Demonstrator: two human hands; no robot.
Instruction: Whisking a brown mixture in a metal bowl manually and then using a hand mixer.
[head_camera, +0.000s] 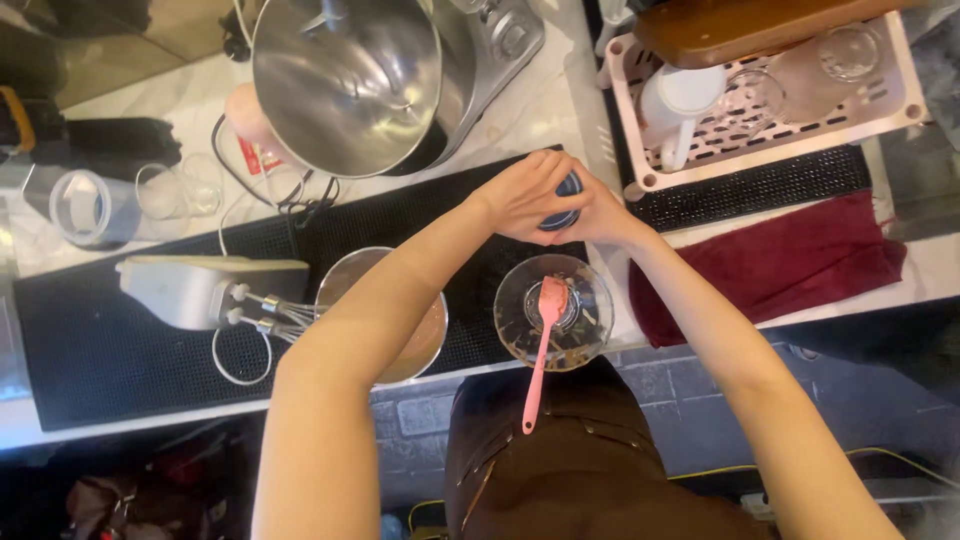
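Near the middle of the frame, just above centre, the left hand (522, 195) and the right hand (598, 212) are meeting around a small dark blue container (563, 203), both clasping it from either side so that only a sliver of it is showing between the fingers. Directly below the hands, a clear glass bowl (596, 322) is sitting on the black rubber mat (100, 350) at the counter's edge, with a pink spatula (544, 345) resting in it, its handle sticking out toward the lower part of the frame. Left of the glass bowl, a metal bowl (345, 275) of brownish mixture is lying partly hidden under the left forearm, and a white hand mixer (205, 290) is lying on its side further left, its beaters pointing at that bowl. In the upper centre a large steel stand-mixer bowl (345, 85) is standing. In the upper right a white drying rack (900, 105) is holding glasses and a white jug (680, 110), with a dark red cloth (780, 262) lying below it.
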